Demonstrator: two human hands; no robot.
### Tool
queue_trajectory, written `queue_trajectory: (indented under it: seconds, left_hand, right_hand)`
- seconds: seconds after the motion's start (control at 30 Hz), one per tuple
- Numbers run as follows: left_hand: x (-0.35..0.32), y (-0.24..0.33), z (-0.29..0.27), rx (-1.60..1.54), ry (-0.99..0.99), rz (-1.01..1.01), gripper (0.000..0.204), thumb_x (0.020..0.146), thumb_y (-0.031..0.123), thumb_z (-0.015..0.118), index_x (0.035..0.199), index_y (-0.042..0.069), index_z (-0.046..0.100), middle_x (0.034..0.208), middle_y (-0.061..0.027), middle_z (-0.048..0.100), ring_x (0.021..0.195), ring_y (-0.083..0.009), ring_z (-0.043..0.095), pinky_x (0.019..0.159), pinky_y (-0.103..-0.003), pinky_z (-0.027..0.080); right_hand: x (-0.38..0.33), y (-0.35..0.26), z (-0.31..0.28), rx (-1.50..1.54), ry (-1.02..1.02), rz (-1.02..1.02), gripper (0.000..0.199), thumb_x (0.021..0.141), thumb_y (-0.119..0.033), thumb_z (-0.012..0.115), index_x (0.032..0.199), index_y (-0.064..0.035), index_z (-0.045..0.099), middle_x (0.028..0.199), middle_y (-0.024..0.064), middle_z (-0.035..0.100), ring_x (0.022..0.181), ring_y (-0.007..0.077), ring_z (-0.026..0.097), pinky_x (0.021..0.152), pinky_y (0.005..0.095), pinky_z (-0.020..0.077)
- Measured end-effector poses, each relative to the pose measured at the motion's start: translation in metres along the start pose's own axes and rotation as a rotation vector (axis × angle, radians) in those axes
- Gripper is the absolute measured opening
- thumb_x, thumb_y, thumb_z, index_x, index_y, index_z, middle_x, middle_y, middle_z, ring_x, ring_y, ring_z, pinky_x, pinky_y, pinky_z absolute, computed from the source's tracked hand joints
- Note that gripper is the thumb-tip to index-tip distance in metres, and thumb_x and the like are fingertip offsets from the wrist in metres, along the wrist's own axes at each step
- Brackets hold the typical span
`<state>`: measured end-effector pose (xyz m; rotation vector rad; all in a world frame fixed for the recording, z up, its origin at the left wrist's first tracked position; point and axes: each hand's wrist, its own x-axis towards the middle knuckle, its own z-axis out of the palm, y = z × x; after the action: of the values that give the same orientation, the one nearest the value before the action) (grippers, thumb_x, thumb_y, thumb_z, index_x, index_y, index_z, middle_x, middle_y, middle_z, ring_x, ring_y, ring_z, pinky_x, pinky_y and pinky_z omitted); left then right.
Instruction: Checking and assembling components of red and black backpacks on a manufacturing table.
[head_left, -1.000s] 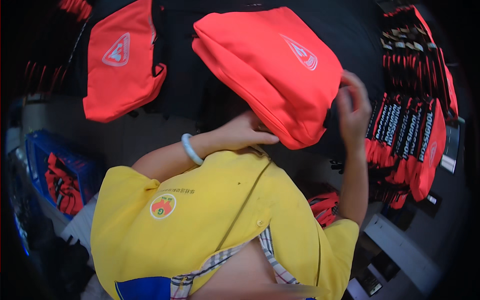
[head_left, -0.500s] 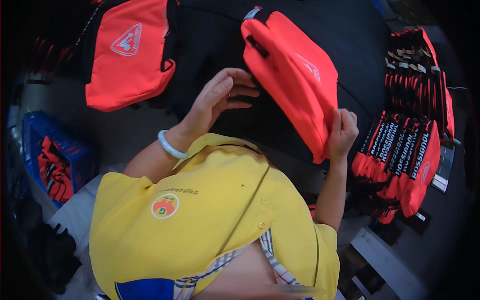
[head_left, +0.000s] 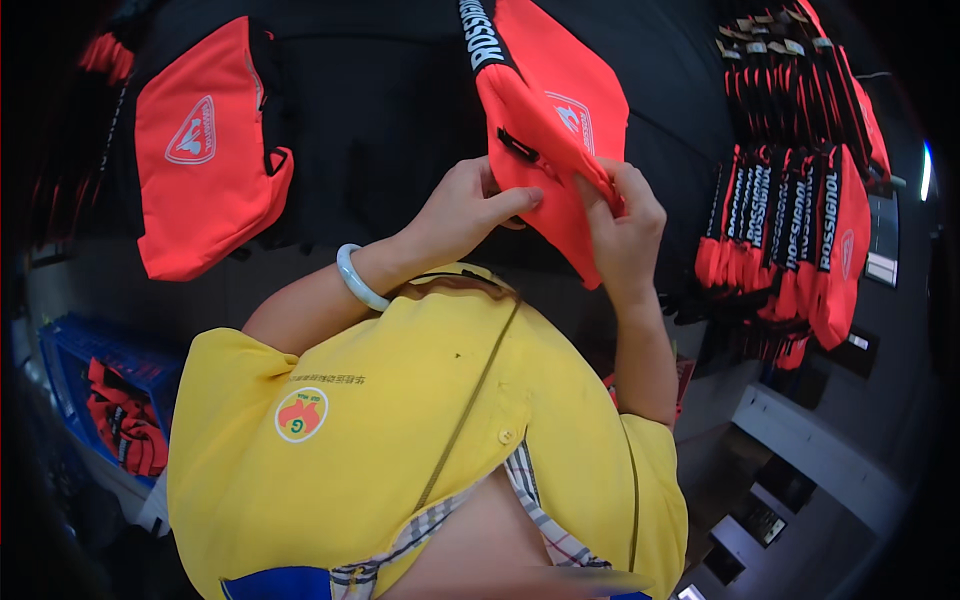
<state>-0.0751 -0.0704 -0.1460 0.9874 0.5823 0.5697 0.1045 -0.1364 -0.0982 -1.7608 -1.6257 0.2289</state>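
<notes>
A bright red fabric bag [head_left: 567,80] with a black lettered band, a pale printed emblem and a small black fitting on its side is held up in front of me. My left hand [head_left: 470,208] grips its lower left edge, thumb on the near face and most fingers hidden behind. With my right hand [head_left: 628,225] I pinch a fold of the fabric at its right edge. A second red bag [head_left: 200,170] with black trim and the same emblem lies to the left on the black work surface, touched by neither hand.
Stacks of similar folded red and black bags [head_left: 780,225] stand at the right, with more bundled behind [head_left: 800,90]. On the lower left, a blue plastic crate [head_left: 75,345] holds crumpled red and black pieces. The work surface [head_left: 350,75] is black cloth.
My left hand, open and apart from the bag before, has closed on its lower left edge. My right hand has shifted left along the bag and bunches its fabric. The view has shifted slightly.
</notes>
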Motion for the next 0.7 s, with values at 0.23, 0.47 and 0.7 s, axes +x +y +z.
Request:
queue_trajectory:
  seconds: [0.23, 0.47, 0.7]
  left_hand:
    - [-0.001, -0.008, 0.009, -0.013, 0.002, 0.123, 0.022, 0.090, 0.016, 0.064, 0.101, -0.003, 0.064, 0.087, -0.0041, 0.068, 0.076, -0.0071, 0.060, 0.072, -0.024, 0.049]
    - [-0.006, -0.018, 0.006, 0.181, -0.081, 0.041, 0.023, 0.093, 0.013, 0.061, 0.109, -0.004, 0.062, 0.096, -0.0035, 0.068, 0.085, -0.0058, 0.059, 0.076, -0.025, 0.049]
    - [-0.015, -0.009, 0.003, 0.628, -0.199, 0.069, 0.022, 0.087, 0.014, 0.063, 0.103, -0.002, 0.064, 0.083, -0.0132, 0.069, 0.070, -0.0170, 0.065, 0.068, -0.028, 0.050]
  right_hand:
    - [-0.005, 0.006, -0.006, 0.271, -0.051, 0.255, 0.017, 0.084, -0.008, 0.070, 0.098, 0.0013, 0.065, 0.081, 0.0144, 0.067, 0.066, 0.0165, 0.062, 0.065, 0.0268, 0.0484]
    - [-0.015, -0.005, -0.001, 0.110, -0.133, 0.156, 0.028, 0.078, -0.007, 0.070, 0.105, -0.0042, 0.064, 0.093, 0.0109, 0.066, 0.095, 0.0330, 0.061, 0.088, 0.0388, 0.0443]
    - [-0.009, 0.067, -0.036, -0.523, 0.200, -0.432, 0.019, 0.084, -0.021, 0.060, 0.095, -0.0058, 0.066, 0.083, 0.0086, 0.065, 0.076, 0.0273, 0.062, 0.080, 0.0399, 0.0415]
